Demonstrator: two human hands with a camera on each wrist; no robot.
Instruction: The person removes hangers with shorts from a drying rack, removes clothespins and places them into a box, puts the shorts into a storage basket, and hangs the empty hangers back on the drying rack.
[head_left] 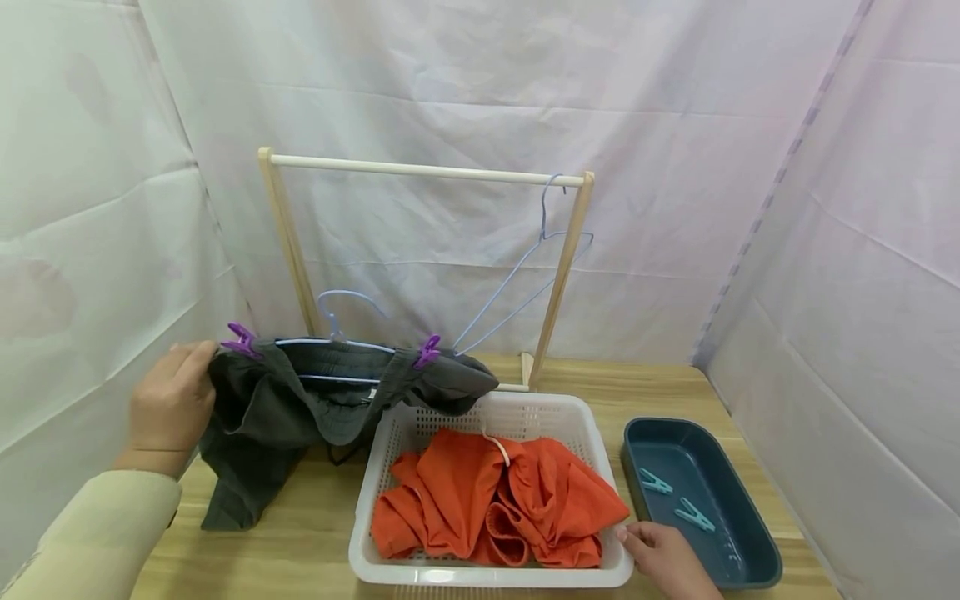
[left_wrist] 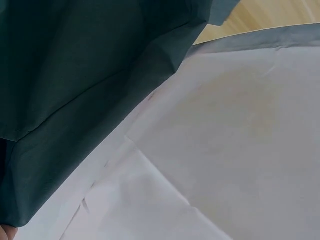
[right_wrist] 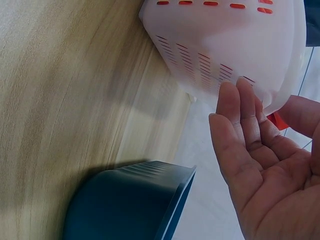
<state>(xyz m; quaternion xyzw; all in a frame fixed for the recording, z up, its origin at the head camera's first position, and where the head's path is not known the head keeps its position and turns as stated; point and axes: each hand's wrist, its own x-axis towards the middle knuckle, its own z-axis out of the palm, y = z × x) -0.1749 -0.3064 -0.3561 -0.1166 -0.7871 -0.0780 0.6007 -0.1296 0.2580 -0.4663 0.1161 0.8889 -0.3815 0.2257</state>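
My left hand (head_left: 168, 404) grips the side of a pair of dark grey pants (head_left: 277, 408) beside a purple clothespin (head_left: 242, 340). A second purple clothespin (head_left: 427, 352) clips the waistband farther right, with a light blue wire hanger (head_left: 333, 327) between them. The left wrist view shows the dark cloth (left_wrist: 85, 75) hanging in folds. On the white basket's right rim (head_left: 609, 467), my right hand (head_left: 667, 554) pinches the edge, thumb over it and fingers under the outer wall (right_wrist: 200, 45). Inside lies a crumpled orange garment (head_left: 465, 500) with a cream cord.
Behind the basket stands a wooden rack (head_left: 427, 171), with another blue wire hanger (head_left: 510, 279) hooked at its right end. At the right, a dark teal tray (head_left: 720, 458) holds two turquoise clothespins (head_left: 693, 515). White cloth walls (head_left: 480, 67) surround the wooden table (head_left: 630, 383).
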